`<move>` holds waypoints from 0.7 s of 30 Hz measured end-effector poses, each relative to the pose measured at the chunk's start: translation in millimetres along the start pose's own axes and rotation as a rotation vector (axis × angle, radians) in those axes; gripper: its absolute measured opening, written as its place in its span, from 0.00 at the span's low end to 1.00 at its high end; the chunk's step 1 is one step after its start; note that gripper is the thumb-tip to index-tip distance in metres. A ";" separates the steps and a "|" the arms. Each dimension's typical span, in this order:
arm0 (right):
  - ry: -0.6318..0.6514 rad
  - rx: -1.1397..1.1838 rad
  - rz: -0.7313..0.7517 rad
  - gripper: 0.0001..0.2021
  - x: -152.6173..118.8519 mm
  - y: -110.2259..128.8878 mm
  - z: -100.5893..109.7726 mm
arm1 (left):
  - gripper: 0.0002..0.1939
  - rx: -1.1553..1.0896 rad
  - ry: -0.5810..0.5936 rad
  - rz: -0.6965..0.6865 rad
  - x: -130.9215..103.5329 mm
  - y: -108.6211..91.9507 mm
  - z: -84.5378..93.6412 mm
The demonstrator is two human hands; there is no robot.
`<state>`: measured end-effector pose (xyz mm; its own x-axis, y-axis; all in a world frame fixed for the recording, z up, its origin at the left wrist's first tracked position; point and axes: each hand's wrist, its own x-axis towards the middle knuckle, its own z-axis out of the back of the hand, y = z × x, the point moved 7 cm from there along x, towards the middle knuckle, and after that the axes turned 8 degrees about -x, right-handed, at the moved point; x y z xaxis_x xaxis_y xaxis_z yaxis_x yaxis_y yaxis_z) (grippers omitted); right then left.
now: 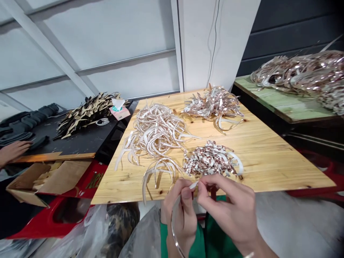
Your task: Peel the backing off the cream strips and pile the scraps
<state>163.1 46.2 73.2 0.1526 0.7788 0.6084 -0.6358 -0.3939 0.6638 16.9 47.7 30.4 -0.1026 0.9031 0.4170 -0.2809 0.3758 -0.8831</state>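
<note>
Strip (194, 185): pale and curved, with a shiny edge; I see it at the near edge of the wooden table (268, 161), its end between both hands and its length bending down past the left wrist.
Left hand (180, 209): narrow, thumb and fingers pinching the strip close to its end.
Right hand (231, 204): narrow too, thumb and forefinger closed on the tip; the other fingers are partly hidden from me.
Small pile (211, 158): short, crinkled shiny pieces, just beyond the hands.
Large pile (158, 130): long curved strips, tangled, on the left half of the wood, a few lying apart towards the near edge.
Far pile (213, 104): shiny rose-coloured strips by the far edge.
Dark table (83, 138): on my left, bearing a black and tan heap (87, 111), a tissue pack (119, 110) and dark bundles (29, 122); another person's hand (14, 152) touches one of these.
Cardboard box (63, 177): open, below the dark table.
Green table (290, 104): on my right, under a big shiny heap (303, 73).
</note>
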 end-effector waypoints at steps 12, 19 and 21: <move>0.408 0.781 -0.504 0.09 -22.5 -30.1 -53.2 | 0.27 -0.242 -0.128 0.114 2.6 12.6 4.1; 0.307 0.295 -0.162 0.10 -6.0 -10.8 -34.4 | 0.30 -0.119 -0.098 0.190 3.0 19.3 16.6; 0.327 0.281 -0.148 0.11 -5.7 -9.1 -32.4 | 0.31 -0.053 -0.166 0.285 -0.1 19.9 20.2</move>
<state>143.5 61.2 49.6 -0.0493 0.9320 0.3590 -0.3886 -0.3490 0.8527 -8.0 50.9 17.1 -0.3248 0.9290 0.1772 -0.1690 0.1274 -0.9774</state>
